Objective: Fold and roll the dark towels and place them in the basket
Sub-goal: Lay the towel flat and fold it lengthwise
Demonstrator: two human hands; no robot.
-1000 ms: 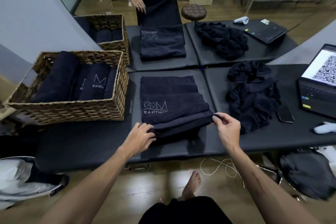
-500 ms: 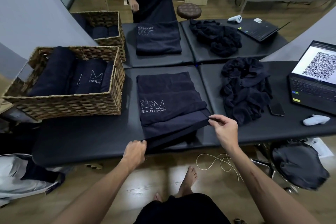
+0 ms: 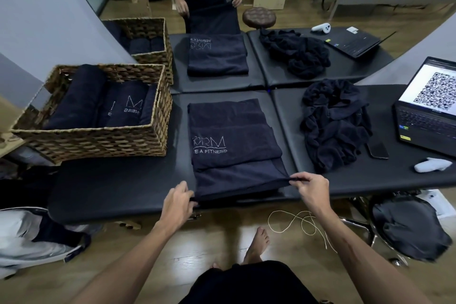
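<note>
Folding stage. The dark towel (image 3: 229, 140) lay folded lengthwise on the black counter (image 3: 111, 187), logo up, its near end lifted at the counter's front edge, presumably to square it before rolling. The left hand (image 3: 179, 201) pinched the near-left corner; the right hand (image 3: 311, 186) pinched the near-right corner, fingers curled on the cloth. The wicker basket (image 3: 98, 140), just left, already held rolled towels; an unfolded heap (image 3: 333, 126) waited to the right.

Bare table (image 3: 111, 187) between basket (image 3: 98, 142) and near edge.
</note>
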